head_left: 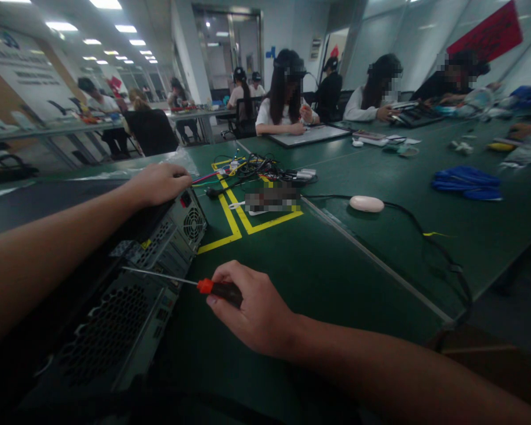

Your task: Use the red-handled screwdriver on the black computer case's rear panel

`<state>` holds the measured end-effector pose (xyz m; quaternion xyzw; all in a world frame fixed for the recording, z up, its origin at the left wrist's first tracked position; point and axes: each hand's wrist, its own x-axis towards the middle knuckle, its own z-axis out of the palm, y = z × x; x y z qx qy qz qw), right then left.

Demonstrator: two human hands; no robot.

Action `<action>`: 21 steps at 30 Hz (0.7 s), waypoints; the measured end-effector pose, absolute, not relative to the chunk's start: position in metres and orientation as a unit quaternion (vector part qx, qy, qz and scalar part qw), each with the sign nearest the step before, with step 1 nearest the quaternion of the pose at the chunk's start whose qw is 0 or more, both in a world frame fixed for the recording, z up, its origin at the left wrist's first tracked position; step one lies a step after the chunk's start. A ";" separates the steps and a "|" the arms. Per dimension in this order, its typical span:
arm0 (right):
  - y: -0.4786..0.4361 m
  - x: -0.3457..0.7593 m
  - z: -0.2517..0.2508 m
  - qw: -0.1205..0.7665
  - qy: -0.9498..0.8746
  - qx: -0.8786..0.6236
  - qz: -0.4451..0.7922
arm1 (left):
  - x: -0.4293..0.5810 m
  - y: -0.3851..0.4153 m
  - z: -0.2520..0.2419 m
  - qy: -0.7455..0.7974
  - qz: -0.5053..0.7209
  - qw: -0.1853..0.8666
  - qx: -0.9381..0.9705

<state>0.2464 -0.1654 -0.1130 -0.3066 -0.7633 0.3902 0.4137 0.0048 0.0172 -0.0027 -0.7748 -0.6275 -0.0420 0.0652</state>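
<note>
A black desktop computer case lies at the left, its grey rear panel with vents and ports facing right. My left hand rests over the case's far top corner, its fingers bent round the edge; the fingertips are partly hidden. In front of the rear panel, my right hand is closed round the dark handle of a screwdriver with an orange collar. The long thin shaft points left, its tip at the panel near the expansion slots. Whether the tip touches a screw cannot be made out.
Beyond the case lie a tangle of cables and a phone-like item, blurred out, beside yellow tape on the green table. A pale oval object sits on a black cord. Blue fabric lies right. Several people work across the table.
</note>
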 end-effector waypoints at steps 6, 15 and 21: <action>-0.165 0.247 -0.112 0.405 -0.766 -0.310 0.392 | 0.006 0.018 -0.001 -0.630 -0.019 0.054 -0.774; -0.166 0.247 -0.110 0.402 -0.768 -0.311 0.390 | 0.008 0.015 0.002 -0.632 -0.009 0.054 -0.773; -0.166 0.247 -0.110 0.404 -0.764 -0.313 0.393 | 0.009 0.014 0.003 -0.635 0.005 0.063 -0.770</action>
